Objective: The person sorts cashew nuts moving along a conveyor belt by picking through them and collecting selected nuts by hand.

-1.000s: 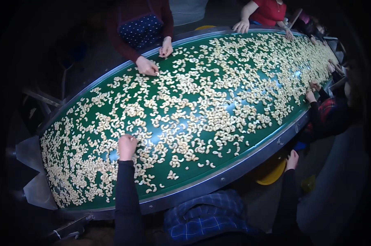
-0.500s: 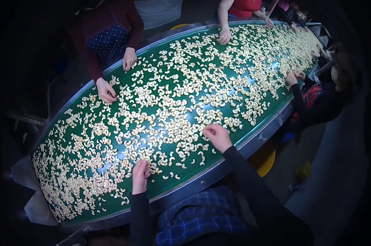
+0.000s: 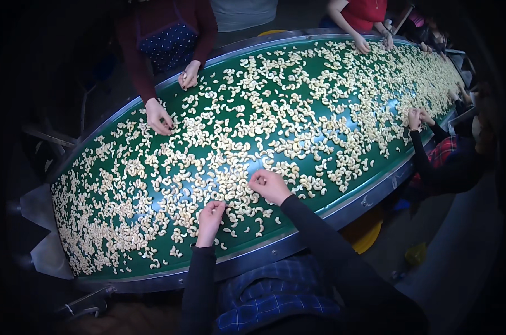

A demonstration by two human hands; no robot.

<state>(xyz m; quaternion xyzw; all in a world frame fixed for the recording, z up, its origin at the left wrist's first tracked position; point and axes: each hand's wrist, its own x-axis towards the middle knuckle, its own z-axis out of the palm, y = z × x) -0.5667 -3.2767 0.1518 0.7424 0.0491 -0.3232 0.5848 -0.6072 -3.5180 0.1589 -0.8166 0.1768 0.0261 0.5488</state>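
Pale, curved cashew nuts [image 3: 236,177] lie scattered over a green conveyor belt [image 3: 222,146], thickest in the middle and toward the far right. My left hand [image 3: 210,223] is low over the near side of the belt, fingers curled in and tips drawn together at the nuts. Just right of it and a little farther in, my right hand [image 3: 271,187] is closed, thumb against a bent index finger, above a dense patch of nuts. Whether either hand has a nut in it is hidden by the fingers.
A metal rim [image 3: 306,234] edges the belt. Across it, a person in a dotted apron [image 3: 167,48] and one in a red top [image 3: 366,15] reach in. Another person's hands [image 3: 418,117] work on my right. Metal chutes [image 3: 51,257] stand at the left end. A yellow tub [image 3: 363,230] sits below.
My hands have come closer together: the right moved left, the left moved inward over the nuts. The view has shifted. Across the belt, the red-topped person's hand moved right.
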